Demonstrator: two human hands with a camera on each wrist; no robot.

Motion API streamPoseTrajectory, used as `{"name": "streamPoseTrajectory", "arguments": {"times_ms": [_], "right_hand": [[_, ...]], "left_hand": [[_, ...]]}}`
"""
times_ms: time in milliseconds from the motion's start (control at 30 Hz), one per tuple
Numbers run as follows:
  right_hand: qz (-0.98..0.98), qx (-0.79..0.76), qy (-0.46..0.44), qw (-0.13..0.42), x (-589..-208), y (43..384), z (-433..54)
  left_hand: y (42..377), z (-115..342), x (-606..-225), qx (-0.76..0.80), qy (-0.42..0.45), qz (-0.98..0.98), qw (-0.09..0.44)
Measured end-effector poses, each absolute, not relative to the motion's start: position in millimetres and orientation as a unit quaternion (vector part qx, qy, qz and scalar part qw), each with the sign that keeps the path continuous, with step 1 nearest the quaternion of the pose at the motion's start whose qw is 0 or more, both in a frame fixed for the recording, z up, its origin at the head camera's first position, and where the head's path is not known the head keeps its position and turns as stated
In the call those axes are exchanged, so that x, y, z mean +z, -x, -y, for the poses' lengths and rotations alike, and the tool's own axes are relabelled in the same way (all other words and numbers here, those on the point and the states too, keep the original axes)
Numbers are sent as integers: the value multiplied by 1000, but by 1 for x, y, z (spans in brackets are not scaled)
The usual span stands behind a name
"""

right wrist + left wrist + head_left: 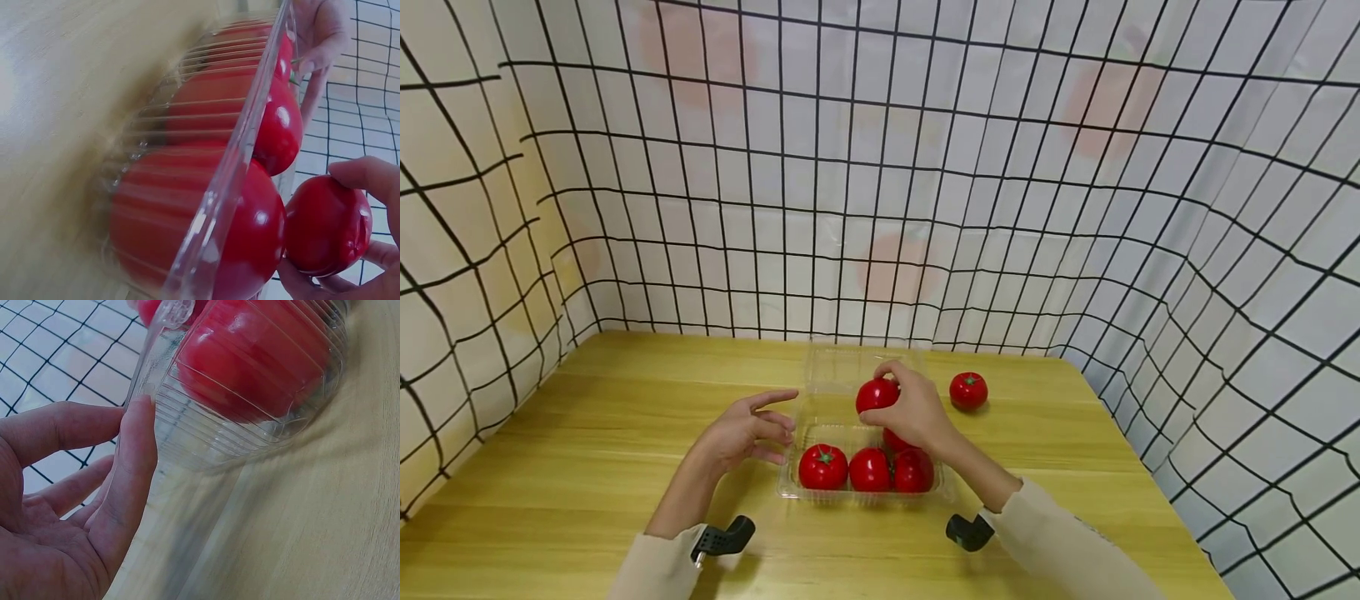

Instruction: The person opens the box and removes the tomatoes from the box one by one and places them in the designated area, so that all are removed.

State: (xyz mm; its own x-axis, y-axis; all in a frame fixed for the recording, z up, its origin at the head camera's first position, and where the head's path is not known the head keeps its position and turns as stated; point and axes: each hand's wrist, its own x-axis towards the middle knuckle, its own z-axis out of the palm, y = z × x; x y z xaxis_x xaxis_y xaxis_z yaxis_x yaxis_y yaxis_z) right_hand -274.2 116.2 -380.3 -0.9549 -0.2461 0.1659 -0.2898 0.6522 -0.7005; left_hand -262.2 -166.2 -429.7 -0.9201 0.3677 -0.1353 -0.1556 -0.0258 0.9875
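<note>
My right hand (912,410) grips a red tomato (876,395) between thumb and fingers, above the back part of a clear plastic container. In the right wrist view that tomato (326,226) overlaps one lying inside the box. My left hand (747,432) is at the container's left side. The left wrist view shows its fingertips pinching the clear rim (150,353). Inside the clear container (820,495) sit several red tomatoes, including a left one (823,467) with its green stem up, a middle one (869,471) and a right one (914,472). Another behind them is partly hidden by my right hand.
A loose tomato (968,391) stands on the wooden table (1045,450) to the right of the box. The container's transparent lid (850,371) lies folded open toward the back. A black wire grid (842,200) over pale sheeting encloses the table's back and sides.
</note>
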Motion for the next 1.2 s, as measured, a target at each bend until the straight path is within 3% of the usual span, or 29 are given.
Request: {"name": "streamPoseTrajectory", "arguments": {"times_ms": [1200], "right_hand": [[901, 416, -123, 4, -378, 266, -127]], "left_hand": [[264, 167, -432, 711, -82, -673, 185]]}}
